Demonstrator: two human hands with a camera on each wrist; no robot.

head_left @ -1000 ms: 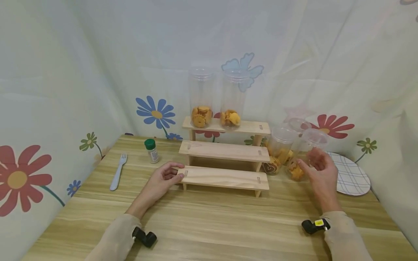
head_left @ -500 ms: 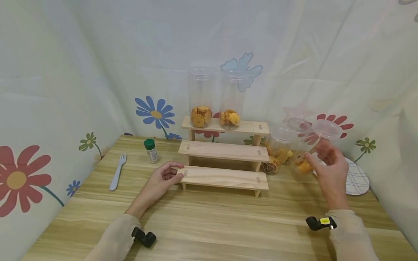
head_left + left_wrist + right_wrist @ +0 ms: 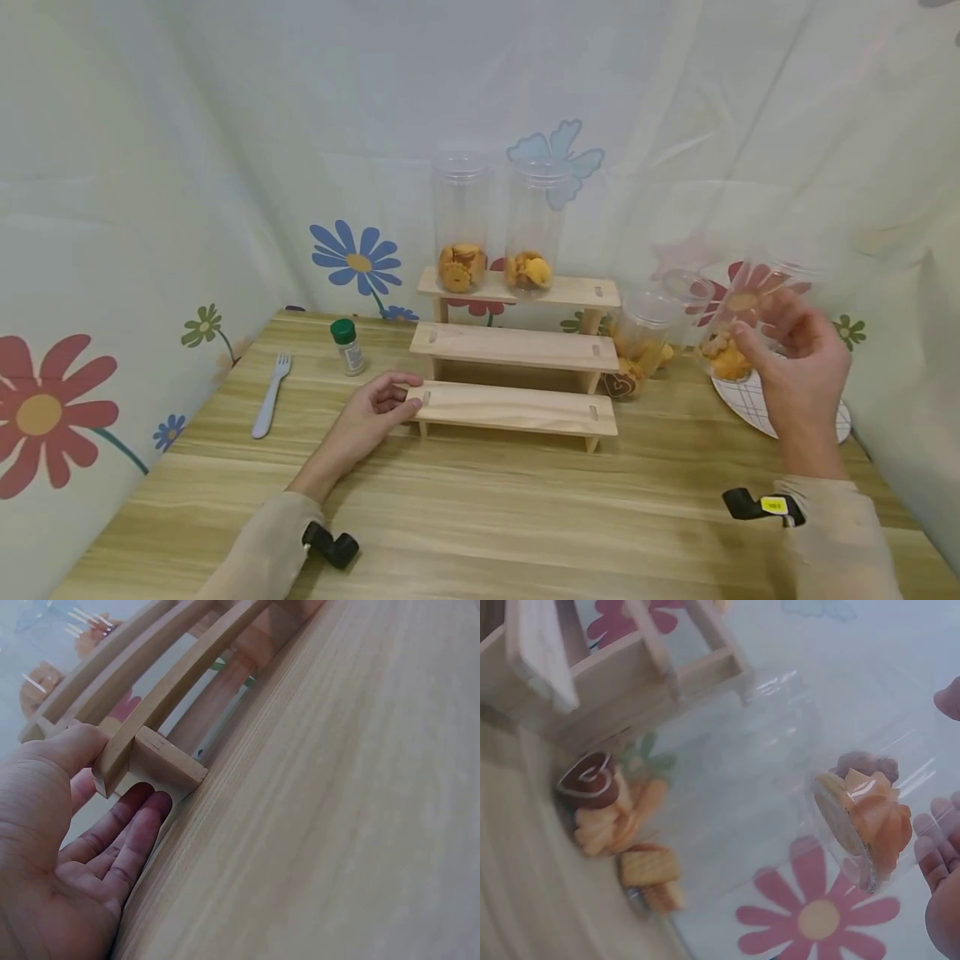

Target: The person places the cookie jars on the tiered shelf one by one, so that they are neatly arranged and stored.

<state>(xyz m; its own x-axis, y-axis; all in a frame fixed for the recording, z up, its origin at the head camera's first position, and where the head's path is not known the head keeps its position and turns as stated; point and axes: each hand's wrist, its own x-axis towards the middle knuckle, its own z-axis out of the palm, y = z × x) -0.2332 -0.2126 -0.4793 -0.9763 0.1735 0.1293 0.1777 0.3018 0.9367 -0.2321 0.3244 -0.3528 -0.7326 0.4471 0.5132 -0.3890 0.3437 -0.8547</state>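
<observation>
My right hand [image 3: 806, 358] grips a clear plastic jar [image 3: 726, 358] with cookies at its bottom. It is tilted and lifted off the table, over the plate at the right. In the right wrist view the cookies [image 3: 866, 817] show through its wall. My left hand [image 3: 378, 408] holds the left end of the lowest step of a three-step wooden rack [image 3: 517, 408]. In the left wrist view the thumb lies on the board and the fingers [image 3: 139, 832] reach below it beside the leg.
Two cookie jars, left [image 3: 461, 225] and right [image 3: 532, 229], stand on the rack's top step. Another jar [image 3: 647, 333] and one behind it [image 3: 686, 287] stand right of the rack. A plate [image 3: 742, 408], a green-capped shaker [image 3: 347, 346] and a fork [image 3: 272, 396] lie around.
My right hand has moved right and slightly up with the jar, which has gone from beside the other jars to above the plate, tilting. The left hand has stayed on the rack.
</observation>
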